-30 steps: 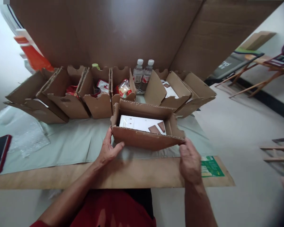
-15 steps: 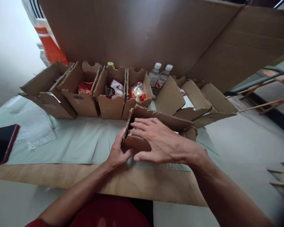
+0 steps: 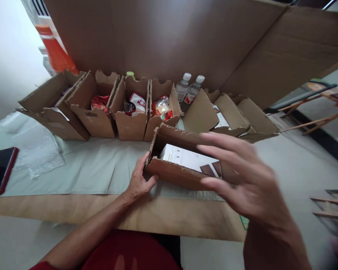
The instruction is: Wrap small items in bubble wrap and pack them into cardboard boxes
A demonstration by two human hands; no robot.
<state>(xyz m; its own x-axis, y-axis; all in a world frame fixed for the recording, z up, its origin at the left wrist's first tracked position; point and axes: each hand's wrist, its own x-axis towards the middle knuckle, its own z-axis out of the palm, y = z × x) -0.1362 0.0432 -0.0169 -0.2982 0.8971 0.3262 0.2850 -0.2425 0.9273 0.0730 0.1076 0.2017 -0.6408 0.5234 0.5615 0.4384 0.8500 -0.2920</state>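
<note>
An open cardboard box (image 3: 173, 174) lies on the table in front of me, with a white flat packet (image 3: 187, 157) inside it. My left hand (image 3: 139, 182) grips the box's left near corner, fingers closed on the wall. My right hand (image 3: 242, 180) hovers above the box's right end, blurred by motion, fingers spread and empty.
A row of open cardboard boxes (image 3: 129, 112) with snack packets stands behind, two water bottles (image 3: 187, 90) between them. A big cardboard sheet (image 3: 186, 37) leans at the back. A phone (image 3: 0, 170) and bubble wrap (image 3: 41, 155) lie at left on the grey cloth (image 3: 101, 168).
My right hand has lifted off the box's inside and drawn back to the right, uncovering the white packet. My left hand has stayed on the box's corner.
</note>
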